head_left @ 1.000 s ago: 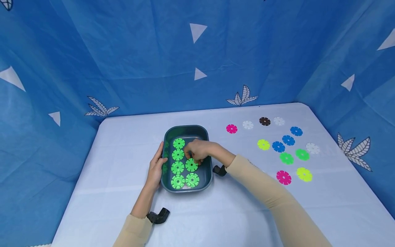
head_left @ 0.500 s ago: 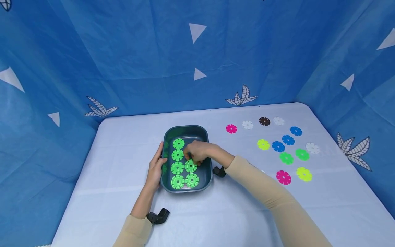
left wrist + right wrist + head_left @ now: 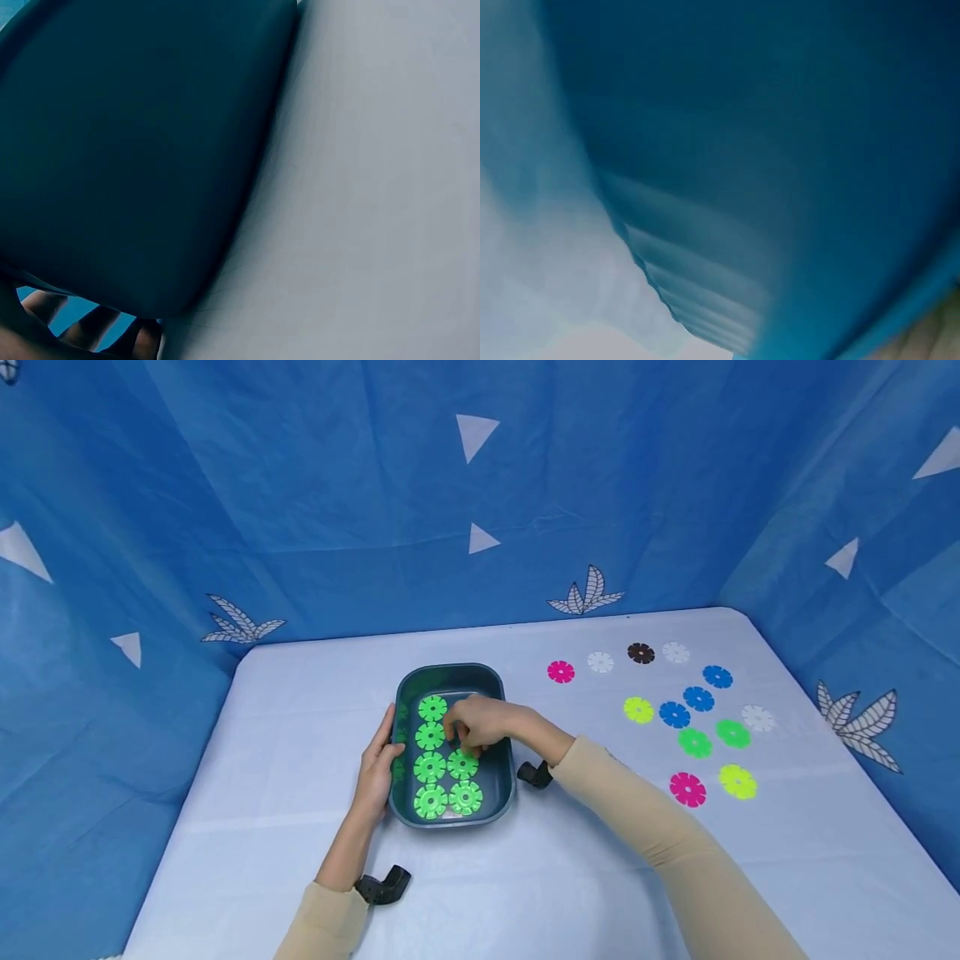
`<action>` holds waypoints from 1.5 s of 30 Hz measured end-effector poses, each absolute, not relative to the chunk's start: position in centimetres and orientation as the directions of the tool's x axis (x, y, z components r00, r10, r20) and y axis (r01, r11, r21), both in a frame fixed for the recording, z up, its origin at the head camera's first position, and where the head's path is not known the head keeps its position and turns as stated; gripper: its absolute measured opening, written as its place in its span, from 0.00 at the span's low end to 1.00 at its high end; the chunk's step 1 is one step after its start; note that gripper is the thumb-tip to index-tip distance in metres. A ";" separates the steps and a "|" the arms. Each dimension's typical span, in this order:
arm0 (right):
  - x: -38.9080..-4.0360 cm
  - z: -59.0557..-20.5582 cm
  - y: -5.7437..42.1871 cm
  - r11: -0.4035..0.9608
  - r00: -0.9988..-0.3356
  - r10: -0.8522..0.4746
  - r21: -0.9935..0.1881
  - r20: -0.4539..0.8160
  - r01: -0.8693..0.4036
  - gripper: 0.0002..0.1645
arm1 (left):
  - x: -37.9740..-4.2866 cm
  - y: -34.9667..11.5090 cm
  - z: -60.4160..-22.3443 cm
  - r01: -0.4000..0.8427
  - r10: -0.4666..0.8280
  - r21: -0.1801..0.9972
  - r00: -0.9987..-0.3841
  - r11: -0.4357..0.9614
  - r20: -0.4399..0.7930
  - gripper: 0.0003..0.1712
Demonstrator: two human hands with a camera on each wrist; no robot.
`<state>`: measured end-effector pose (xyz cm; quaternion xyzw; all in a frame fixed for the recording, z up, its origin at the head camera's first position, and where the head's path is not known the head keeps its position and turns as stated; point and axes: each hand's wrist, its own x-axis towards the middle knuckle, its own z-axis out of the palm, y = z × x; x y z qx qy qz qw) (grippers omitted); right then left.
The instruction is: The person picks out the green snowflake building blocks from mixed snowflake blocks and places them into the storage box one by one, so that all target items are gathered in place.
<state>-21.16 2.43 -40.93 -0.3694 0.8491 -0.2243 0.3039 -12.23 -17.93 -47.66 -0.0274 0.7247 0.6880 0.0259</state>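
Green discs [image 3: 430, 767] lie flat in tray [image 3: 450, 675], two lines — maybe so all fit. We see left hand [image 3: 375, 768] clamped on tray side, likely keeping it still. Right hand [image 3: 482, 720]: fingers bent at upper right disc [image 3: 462, 767] — we can't tell if pinching.

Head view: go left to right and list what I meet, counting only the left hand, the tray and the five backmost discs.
Left hand, dark tray, pink disc, white disc, brown disc, second white disc, blue disc.
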 end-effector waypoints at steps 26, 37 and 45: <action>-16.6 -40.4 25.9 0.596 -0.897 -0.308 -0.800 -0.316 0.077 0.24 | -12.3 -18.1 -47.6 -0.107 -0.013 0.993 -0.994 0.050 -0.106 0.37; -14.6 -40.0 34.9 0.719 -0.956 -0.094 -0.683 -0.277 0.127 0.33 | -12.2 -18.1 -47.6 -0.101 -0.009 0.993 -0.995 0.057 -0.100 0.37; -14.4 -42.0 36.3 0.743 -0.952 -0.052 -0.648 -0.302 0.166 0.34 | -12.0 -18.0 -47.5 -0.087 -0.006 0.995 -0.996 0.054 -0.086 0.37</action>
